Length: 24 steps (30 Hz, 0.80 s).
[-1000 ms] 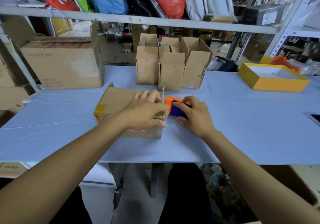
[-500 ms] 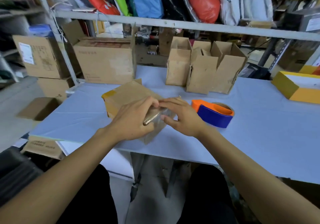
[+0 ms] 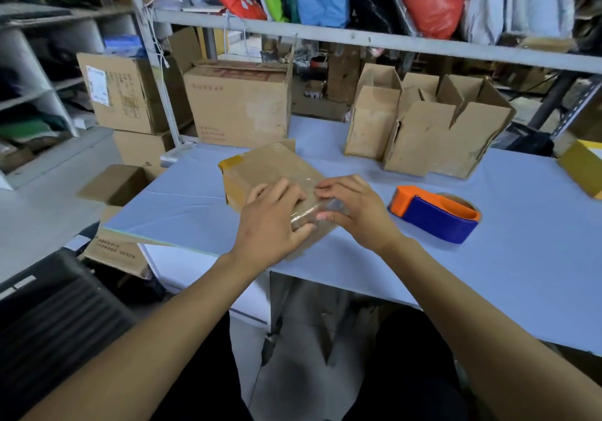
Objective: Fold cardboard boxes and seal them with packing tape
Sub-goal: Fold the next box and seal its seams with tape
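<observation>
A flat brown cardboard box (image 3: pixel 270 169) with clear tape along its top and a yellow tape patch on its left corner lies slantwise on the blue table (image 3: pixel 488 274). Its near end juts over the table's front edge. My left hand (image 3: pixel 277 222) grips that near end, fingers on the taped top and thumb on the end face. My right hand (image 3: pixel 355 212) holds the same end from the right, fingers on the tape and thumb below. An orange and blue tape dispenser (image 3: pixel 433 215) rests on the table to the right, apart from both hands.
Several open cardboard boxes (image 3: pixel 430 137) stand upright at the back of the table. A large carton (image 3: pixel 241 108) stands at the back left, a yellow box (image 3: pixel 583 166) at the far right. Cartons (image 3: pixel 120 189) and a black crate (image 3: pixel 49 316) sit on the floor to the left.
My right hand has let go of the tape dispenser and moved onto the box's near end. The box has turned and come toward the table's front edge. The dispenser stays on the table.
</observation>
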Each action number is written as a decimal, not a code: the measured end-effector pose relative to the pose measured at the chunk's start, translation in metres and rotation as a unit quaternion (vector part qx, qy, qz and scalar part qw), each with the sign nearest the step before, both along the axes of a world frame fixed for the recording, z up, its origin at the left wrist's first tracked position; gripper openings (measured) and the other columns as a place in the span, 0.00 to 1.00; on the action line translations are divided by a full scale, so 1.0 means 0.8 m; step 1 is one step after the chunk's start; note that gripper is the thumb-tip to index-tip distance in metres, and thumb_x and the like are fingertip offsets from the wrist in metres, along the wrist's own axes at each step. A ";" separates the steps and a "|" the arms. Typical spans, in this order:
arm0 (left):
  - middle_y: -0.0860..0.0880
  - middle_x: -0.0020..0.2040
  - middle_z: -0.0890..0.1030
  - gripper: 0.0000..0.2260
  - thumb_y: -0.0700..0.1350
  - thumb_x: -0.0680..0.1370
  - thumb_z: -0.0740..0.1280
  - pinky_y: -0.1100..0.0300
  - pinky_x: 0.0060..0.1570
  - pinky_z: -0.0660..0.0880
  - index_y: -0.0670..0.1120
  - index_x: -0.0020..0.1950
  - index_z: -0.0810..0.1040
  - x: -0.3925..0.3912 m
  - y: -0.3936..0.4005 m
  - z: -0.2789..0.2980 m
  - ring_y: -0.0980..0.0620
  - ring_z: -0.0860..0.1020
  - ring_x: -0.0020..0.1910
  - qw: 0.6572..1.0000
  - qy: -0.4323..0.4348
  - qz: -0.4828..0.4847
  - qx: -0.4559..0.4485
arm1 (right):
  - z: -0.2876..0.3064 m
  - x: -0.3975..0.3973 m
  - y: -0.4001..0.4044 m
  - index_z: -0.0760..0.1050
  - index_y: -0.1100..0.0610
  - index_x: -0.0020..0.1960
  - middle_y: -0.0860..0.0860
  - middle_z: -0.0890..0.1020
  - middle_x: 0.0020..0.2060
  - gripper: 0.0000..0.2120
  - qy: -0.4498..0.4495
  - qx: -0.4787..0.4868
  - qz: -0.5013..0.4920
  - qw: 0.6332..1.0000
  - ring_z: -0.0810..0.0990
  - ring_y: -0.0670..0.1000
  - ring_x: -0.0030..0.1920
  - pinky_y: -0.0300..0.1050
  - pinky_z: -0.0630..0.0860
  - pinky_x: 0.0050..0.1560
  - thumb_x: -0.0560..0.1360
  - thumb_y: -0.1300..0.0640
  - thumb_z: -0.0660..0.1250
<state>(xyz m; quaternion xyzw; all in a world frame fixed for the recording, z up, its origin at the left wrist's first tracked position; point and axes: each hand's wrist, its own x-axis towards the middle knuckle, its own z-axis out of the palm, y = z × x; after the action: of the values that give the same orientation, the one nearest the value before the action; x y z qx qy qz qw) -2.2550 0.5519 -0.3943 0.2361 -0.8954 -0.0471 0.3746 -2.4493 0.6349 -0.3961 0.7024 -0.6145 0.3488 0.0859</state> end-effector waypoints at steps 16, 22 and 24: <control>0.56 0.61 0.79 0.23 0.63 0.79 0.52 0.53 0.53 0.70 0.54 0.57 0.83 0.006 -0.024 0.029 0.52 0.75 0.60 0.998 -0.055 -0.038 -0.002 | 0.003 0.004 0.009 0.82 0.55 0.60 0.48 0.82 0.60 0.19 -0.067 0.006 -0.017 0.998 0.75 0.49 0.64 0.31 0.63 0.68 0.77 0.45 0.62; 0.51 0.72 0.68 0.17 0.61 0.79 0.60 0.52 0.64 0.62 0.59 0.66 0.76 -0.014 -0.075 0.076 0.46 0.64 0.69 0.964 -0.247 0.054 0.088 | 0.006 -0.001 0.012 0.82 0.50 0.61 0.46 0.80 0.62 0.15 -0.073 0.021 -0.049 0.996 0.71 0.50 0.65 0.29 0.60 0.67 0.77 0.49 0.67; 0.46 0.77 0.60 0.24 0.67 0.78 0.56 0.45 0.69 0.55 0.62 0.73 0.67 -0.011 -0.075 0.074 0.40 0.59 0.71 0.944 -0.287 0.101 0.129 | 0.008 0.000 0.013 0.82 0.46 0.60 0.48 0.75 0.57 0.13 -0.073 0.014 -0.090 0.993 0.68 0.49 0.58 0.31 0.60 0.63 0.76 0.47 0.68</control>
<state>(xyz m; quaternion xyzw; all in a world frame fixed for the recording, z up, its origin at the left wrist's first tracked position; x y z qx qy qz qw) -2.2641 0.4916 -0.3353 0.3748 -0.9228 -0.0548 0.0710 -2.4489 0.6450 -0.3897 0.6176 -0.6850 0.3815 0.0619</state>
